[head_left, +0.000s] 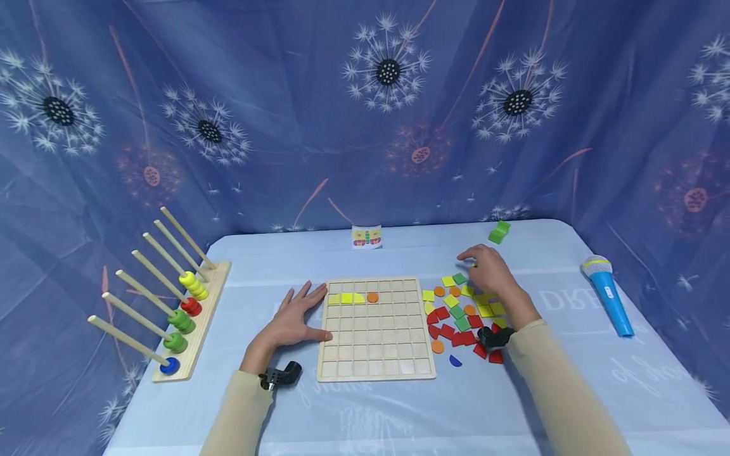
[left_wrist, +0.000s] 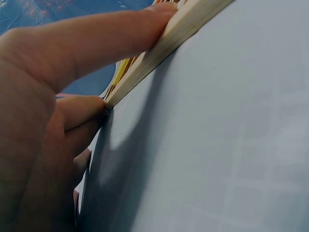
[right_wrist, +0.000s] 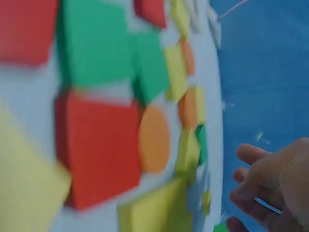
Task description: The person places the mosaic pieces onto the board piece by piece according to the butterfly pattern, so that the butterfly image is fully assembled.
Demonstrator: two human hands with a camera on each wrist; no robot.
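A wooden grid board (head_left: 376, 353) lies on the table. In its top row sit two yellow squares (head_left: 346, 297), a yellow rounded piece (head_left: 358, 297) and an orange disc (head_left: 372, 297). My left hand (head_left: 293, 322) is spread at the board's left side. Its thumb rests on the wooden edge (left_wrist: 166, 48), and the index fingertip touches the corner. My right hand (head_left: 489, 271) hovers over the far side of the loose pieces, fingers loosely bent, nothing seen in them. Below it lie yellow, green, red and orange pieces, including a red piece (right_wrist: 104, 150) and a green square (right_wrist: 96, 43).
A wooden peg stand (head_left: 219, 278) with coloured rings is at the left. A butterfly picture card (head_left: 367, 237) stands behind the board. A green object (head_left: 499, 232) lies at the back right, a blue toy microphone (head_left: 610, 294) farther right. A blue half-disc (head_left: 455, 361) lies near the board.
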